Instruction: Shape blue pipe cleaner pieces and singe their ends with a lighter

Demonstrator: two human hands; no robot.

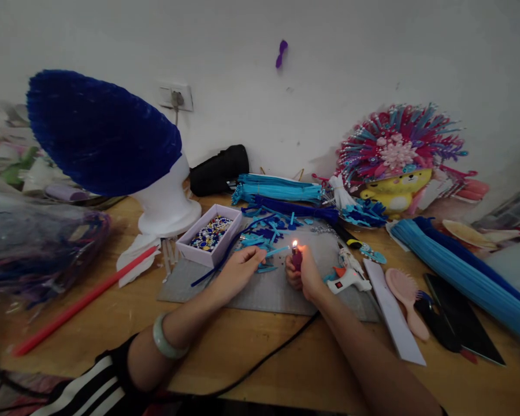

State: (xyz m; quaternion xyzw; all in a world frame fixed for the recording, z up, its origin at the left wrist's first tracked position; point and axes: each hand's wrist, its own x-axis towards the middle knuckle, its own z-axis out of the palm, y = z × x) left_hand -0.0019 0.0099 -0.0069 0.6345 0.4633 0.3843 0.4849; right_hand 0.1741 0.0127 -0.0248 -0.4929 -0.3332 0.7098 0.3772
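Between the fingertips of my left hand [241,270] is a short light-blue chenille strip [278,251], pointing right. My right hand [307,276] grips a dark red lighter [296,260] upright, and a flame burns at its top. The strip's free end is close to the flame; I cannot tell whether they touch. Both hands are above a grey board [251,296]. Behind them lie several cut blue pieces [272,226] in light and dark shades.
A lilac box of beads [193,255] stands left, before a white mannequin head [167,199] wearing a dark blue headpiece. Right are a glue gun [349,281], a pink hairbrush [409,306] and blue stem bundles [463,266]. A black cable [264,361] crosses the table's front.
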